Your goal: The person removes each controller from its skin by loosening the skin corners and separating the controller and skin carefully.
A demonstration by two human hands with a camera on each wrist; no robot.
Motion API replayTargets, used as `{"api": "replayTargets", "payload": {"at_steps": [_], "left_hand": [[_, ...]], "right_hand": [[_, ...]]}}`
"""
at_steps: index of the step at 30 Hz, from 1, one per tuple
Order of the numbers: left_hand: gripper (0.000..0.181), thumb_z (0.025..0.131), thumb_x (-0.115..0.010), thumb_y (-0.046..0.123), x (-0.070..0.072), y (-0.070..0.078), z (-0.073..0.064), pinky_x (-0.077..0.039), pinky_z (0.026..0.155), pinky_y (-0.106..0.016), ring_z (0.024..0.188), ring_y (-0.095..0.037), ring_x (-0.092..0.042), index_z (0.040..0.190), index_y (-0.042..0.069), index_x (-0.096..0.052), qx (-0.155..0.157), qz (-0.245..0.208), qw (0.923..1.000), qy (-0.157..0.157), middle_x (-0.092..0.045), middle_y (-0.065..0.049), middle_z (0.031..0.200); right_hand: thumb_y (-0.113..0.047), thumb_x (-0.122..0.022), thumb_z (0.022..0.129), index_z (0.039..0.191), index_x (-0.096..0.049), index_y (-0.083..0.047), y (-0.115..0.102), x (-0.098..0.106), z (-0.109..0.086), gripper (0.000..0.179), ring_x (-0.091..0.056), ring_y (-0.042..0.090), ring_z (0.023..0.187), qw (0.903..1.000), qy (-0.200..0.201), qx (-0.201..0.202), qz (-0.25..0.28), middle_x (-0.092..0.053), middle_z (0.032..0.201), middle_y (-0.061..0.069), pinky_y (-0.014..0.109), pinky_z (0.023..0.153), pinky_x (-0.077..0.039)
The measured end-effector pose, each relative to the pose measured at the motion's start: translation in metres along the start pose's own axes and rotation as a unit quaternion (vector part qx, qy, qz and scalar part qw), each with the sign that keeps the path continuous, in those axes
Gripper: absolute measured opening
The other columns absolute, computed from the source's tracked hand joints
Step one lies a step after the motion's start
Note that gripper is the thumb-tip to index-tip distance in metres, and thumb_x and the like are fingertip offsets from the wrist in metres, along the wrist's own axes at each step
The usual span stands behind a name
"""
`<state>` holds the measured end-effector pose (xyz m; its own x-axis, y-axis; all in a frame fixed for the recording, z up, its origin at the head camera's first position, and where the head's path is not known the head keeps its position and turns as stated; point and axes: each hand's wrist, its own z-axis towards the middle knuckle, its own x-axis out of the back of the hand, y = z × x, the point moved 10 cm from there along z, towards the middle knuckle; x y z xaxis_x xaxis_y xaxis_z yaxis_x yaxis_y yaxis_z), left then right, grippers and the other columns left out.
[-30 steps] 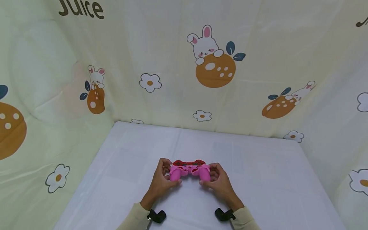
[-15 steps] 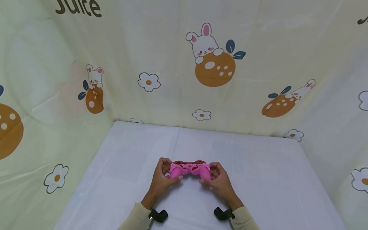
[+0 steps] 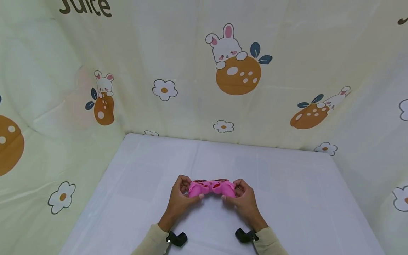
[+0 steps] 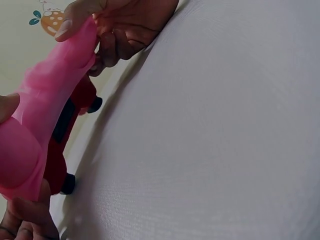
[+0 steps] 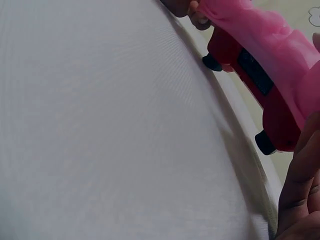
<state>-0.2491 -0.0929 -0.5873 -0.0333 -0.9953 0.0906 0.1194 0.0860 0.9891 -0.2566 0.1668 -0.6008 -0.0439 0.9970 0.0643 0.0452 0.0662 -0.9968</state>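
Note:
A red game controller (image 4: pixel 57 169) in a stretchy pink cover (image 3: pixel 210 187) is held between both hands over the white table. My left hand (image 3: pixel 179 198) grips its left handle, thumb on the near side and fingers curled at the far side. At the other end, my right hand (image 3: pixel 247 203) holds the right handle the same way. Both wrist views show the controller's red face turned down toward the table, with a dark touchpad (image 5: pixel 255 71) and black thumbsticks (image 5: pixel 265 143) uncovered. Pink material wraps the back and the handles.
A white cloth-covered table (image 3: pixel 287 198) lies beneath the hands. Behind and beside it hangs a cream curtain (image 3: pixel 185 53) printed with rabbits, oranges and flowers. Black wrist devices (image 3: pixel 177 239) sit at both beige sleeves (image 3: pixel 153 241).
The controller has tilted so that less of its red part and more of the pink cover shows in the head view. Both hands keep their hold, the thumbs slightly higher.

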Motion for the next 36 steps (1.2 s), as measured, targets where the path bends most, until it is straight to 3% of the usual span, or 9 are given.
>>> {"api": "replayTargets", "payload": {"at_steps": [6,13,18,25,36], "left_hand": [[0.062,0.076,-0.096,0.017,0.0002,-0.0008,0.0005,-0.045,0.066,-0.018,0.084,-0.012,-0.056,0.118,0.009,-0.051,0.007,-0.002,1.0,0.001,-0.056,-0.008,0.095],[0.072,0.074,-0.098,0.018,0.0009,-0.0038,0.0014,-0.048,0.079,-0.021,0.089,-0.016,-0.057,0.125,0.011,-0.049,0.025,0.013,0.9996,0.005,-0.056,-0.006,0.101],[0.073,0.071,-0.1,0.023,0.0019,-0.0028,0.0013,-0.047,0.076,-0.022,0.086,-0.017,-0.054,0.124,0.013,-0.051,0.018,0.035,0.9992,0.011,-0.056,-0.006,0.101],[0.064,0.073,-0.099,0.024,0.004,-0.0017,0.0031,-0.046,0.074,-0.022,0.083,-0.017,-0.054,0.117,0.011,-0.054,0.013,0.015,0.9997,0.017,-0.057,-0.008,0.094],[0.06,0.074,-0.096,0.015,0.001,-0.0005,0.0062,-0.041,0.069,-0.018,0.081,-0.01,-0.049,0.114,0.008,-0.052,0.009,-0.005,0.9999,0.002,-0.052,-0.003,0.091]], "right_hand": [[-0.001,-0.094,0.075,0.106,-0.054,0.0,-0.001,-0.0009,-0.0018,0.051,-0.062,0.008,0.082,0.9999,0.002,-0.006,-0.015,-0.066,0.098,0.008,0.021,0.067,-0.052],[-0.001,-0.094,0.076,0.103,-0.054,-0.001,-0.0034,-0.0017,-0.0021,0.048,-0.061,0.007,0.079,0.9994,0.013,-0.003,-0.032,-0.065,0.093,0.006,0.021,0.065,-0.049],[0.002,-0.093,0.074,0.104,-0.056,-0.001,-0.002,0.0001,-0.0018,0.048,-0.063,0.009,0.082,0.9989,0.028,-0.014,-0.034,-0.068,0.096,0.007,0.021,0.069,-0.052],[-0.003,-0.095,0.075,0.102,-0.057,-0.002,-0.0002,-0.0014,-0.0014,0.046,-0.066,0.01,0.085,0.9982,0.019,-0.028,-0.05,-0.069,0.104,0.011,0.022,0.067,-0.053],[-0.009,-0.094,0.077,0.09,-0.057,-0.003,-0.0025,-0.0025,0.0001,0.04,-0.052,0.009,0.068,0.9972,0.01,-0.022,-0.071,-0.059,0.083,0.003,0.023,0.054,-0.041]]}}
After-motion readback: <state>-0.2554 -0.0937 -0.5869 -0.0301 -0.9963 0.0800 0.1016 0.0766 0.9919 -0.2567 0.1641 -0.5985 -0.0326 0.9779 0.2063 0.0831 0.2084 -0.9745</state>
